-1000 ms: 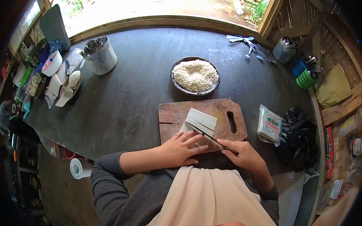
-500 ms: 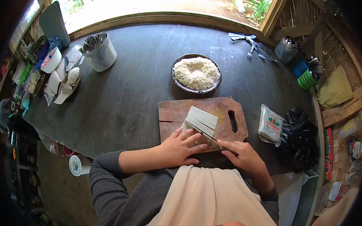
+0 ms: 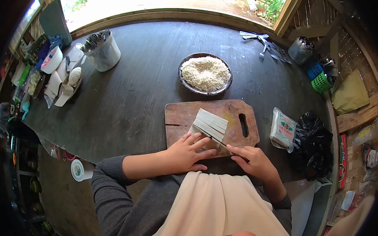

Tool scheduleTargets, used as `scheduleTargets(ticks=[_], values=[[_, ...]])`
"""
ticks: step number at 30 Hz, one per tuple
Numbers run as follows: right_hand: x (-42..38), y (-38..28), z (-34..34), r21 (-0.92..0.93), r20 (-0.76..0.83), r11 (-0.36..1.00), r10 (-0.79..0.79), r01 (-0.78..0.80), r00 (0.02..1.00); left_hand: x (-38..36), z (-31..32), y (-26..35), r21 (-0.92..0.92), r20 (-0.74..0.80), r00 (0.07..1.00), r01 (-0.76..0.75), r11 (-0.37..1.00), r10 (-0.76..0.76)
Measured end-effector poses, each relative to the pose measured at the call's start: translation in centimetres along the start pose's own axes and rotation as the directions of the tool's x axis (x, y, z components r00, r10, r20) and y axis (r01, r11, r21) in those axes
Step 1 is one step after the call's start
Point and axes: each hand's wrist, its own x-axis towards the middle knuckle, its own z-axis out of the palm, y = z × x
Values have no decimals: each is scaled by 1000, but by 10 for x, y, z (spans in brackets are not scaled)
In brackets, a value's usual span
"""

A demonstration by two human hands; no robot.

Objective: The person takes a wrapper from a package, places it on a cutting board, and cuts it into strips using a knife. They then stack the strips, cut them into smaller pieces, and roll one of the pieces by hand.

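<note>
- Dark round table [image 3: 125, 99] is seen, cutting board [image 3: 180, 116] near its edge.
- White block [image 3: 209, 127] is pressed flat by spread left hand [image 3: 185, 154].
- Knife [image 3: 217, 141] is gripped in closed right hand [image 3: 255, 162]; blade is now sunk lower, so another slice is nearly parted.

On my counter — one cutting board [image 3: 184, 116], one white block [image 3: 211, 126] in about four slices, one knife [image 3: 217, 143], one bowl [image 3: 205, 74], two hands — mine.

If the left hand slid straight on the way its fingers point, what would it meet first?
The left hand points right and slightly away, its fingertips already on the white block. Going on, it would probably meet the knife the right hand holds; depth is unclear.
</note>
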Motion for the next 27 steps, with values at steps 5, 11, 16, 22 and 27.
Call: scheduleTargets(ticks=[5, 11, 16, 22, 27], values=[[0, -1, 0, -14, -18, 1000, -8, 8, 1000, 0, 1, -1, -3, -11, 1000, -4, 1000, 4], [-1, 0, 0, -59, -3, 998, -4, 4, 1000, 0, 1, -1, -36, -8, 1000, 4, 999, -4], [-4, 3, 3, -54, 6, 999, -6, 6, 1000, 0, 2, -2, -29, 5, 1000, 13, 999, -13], [-9, 4, -3, -63, 26, 998, 17, -15, 1000, 0, 3, -2, -25, -21, 1000, 11, 1000, -12], [-16, 0, -13, -59, 77, 995, 88, -83, 993, 0, 5, -3, -27, -35, 999, -3, 1000, 2]])
